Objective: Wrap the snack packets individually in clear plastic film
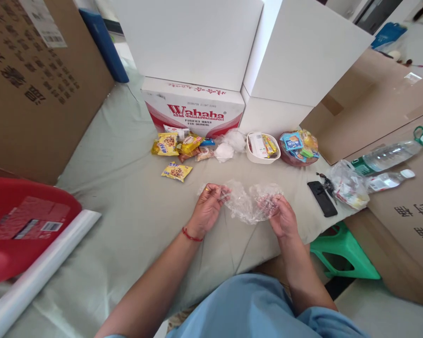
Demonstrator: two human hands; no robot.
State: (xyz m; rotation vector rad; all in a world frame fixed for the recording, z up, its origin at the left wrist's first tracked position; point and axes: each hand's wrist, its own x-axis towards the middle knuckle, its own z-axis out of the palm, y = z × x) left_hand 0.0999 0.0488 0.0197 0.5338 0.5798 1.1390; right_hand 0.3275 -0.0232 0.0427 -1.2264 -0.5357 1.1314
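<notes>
Between my two hands stretches a crumpled clear plastic bag (245, 206), held just above the cloth. My left hand (208, 206), with a red bracelet at the wrist, pinches its left end. At the other end, the fingers of my right hand (281, 217) are closed on the plastic. Beyond the hands lies a single yellow snack packet (176, 172). Behind it is a pile of wrapped snacks (185, 142). More crumpled clear plastic (229, 144) sits beside the pile.
A white bowl (262, 158) and a round container (299, 161) hold packets. A black phone (322, 199), plastic bottles (386, 157) and a stuffed bag (350, 185) lie right. A Wahaha carton (197, 110) stands behind; a red container (28, 225) and white roll (45, 267) are left.
</notes>
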